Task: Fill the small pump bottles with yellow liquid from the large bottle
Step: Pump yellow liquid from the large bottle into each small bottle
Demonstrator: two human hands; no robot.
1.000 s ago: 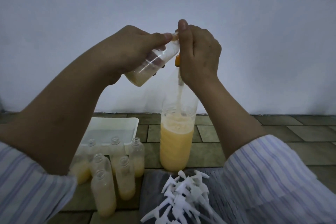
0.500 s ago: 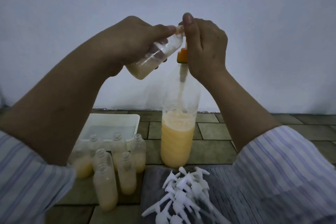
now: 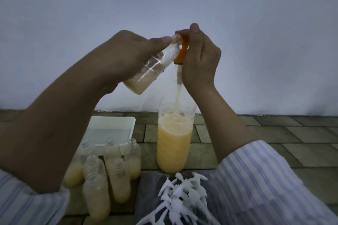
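Big clear bottle standing on the tiled floor, about half full of yellow liquid, its upper part and neck so transparent against the white wall they're hard to trace. Behind and left of it, a white tray. In front of the tray, a cluster of small open bottles, each partly filled, some cut off by the left forearm. Bottom centre, a heap of white pump heads on a dark cloth. Up top, the left hand wraps around a tilted small bottle, a little liquid pooled at its low end, mouth up at the orange pump. Right hand is curled round that orange pump, thumb up; its palm hides the pump's far side. A pale tube runs down from it into the large bottle.
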